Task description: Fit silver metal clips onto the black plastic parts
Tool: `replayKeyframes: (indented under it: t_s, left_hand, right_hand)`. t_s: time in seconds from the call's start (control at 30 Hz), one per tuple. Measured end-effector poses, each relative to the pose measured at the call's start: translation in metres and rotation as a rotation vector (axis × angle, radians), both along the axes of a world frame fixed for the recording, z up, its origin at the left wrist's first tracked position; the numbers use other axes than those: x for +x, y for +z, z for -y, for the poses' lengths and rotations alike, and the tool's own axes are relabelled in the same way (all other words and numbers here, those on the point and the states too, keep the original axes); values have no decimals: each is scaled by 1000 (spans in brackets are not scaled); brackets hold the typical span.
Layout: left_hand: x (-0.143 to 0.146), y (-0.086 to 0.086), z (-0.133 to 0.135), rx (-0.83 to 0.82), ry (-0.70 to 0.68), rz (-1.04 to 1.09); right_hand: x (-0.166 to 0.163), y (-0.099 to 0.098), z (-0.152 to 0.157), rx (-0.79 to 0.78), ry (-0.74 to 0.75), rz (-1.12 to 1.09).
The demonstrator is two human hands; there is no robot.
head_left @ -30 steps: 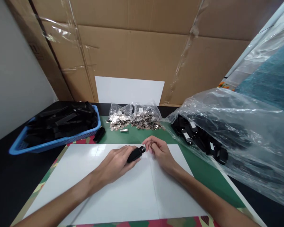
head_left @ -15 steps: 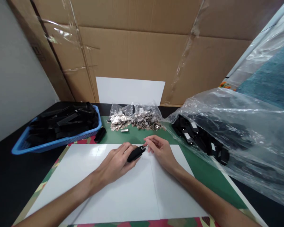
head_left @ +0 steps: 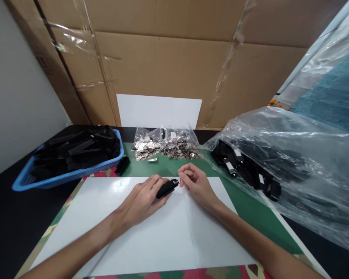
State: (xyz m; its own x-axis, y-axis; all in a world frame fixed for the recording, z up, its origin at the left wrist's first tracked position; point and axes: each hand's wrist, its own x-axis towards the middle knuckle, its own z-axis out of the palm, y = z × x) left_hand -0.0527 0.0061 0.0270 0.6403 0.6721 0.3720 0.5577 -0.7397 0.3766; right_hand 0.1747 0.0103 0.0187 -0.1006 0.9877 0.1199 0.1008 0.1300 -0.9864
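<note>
My left hand (head_left: 148,195) is closed around a black plastic casing (head_left: 166,188), held tilted just above the white board (head_left: 133,232). Small metallic bits show at the casing's right end, which points toward my right hand (head_left: 196,184). The fingers of that right hand are curled, thumb and fingertips pinched together right beside the casing's end. Whatever sits in the pinch is too small to make out. Beyond the hands, piles of small shiny metal pieces (head_left: 178,148) spill from clear plastic bags (head_left: 151,133) on the green mat (head_left: 159,168).
A blue basket (head_left: 72,179) heaped with black casings stands at left, with one loose black casing (head_left: 122,166) beside it. A small metal cylinder (head_left: 152,160) lies before the piles. At right, a large clear bag (head_left: 305,143) holds black parts (head_left: 250,170). Cardboard (head_left: 168,66) stands behind.
My right hand's fingertips have shifted slightly and curled in more beside the casing's end. The left hand keeps its hold, and the view has moved a little.
</note>
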Motion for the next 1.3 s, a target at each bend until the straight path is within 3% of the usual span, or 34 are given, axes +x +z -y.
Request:
replayKeyframes:
  t_s: [0.37, 0.5, 0.7, 0.9, 1.3]
  left_hand:
    - [0, -2, -1, 30, 18, -16]
    - [0, -1, -1, 17, 20, -12]
    - [-1, -1, -1, 9, 18, -4]
    - [0, -3, -1, 15, 35, -22]
    - [-2, -3, -1, 38, 30, -16]
  right_hand:
    - [1, -4, -2, 37, 55, 2]
    - [3, -4, 0, 135, -21, 3]
    - [5, -2, 3, 262, -184, 184]
    - [1, -1, 6, 102, -129, 70]
    - [1, 0, 16, 228, -63, 188]
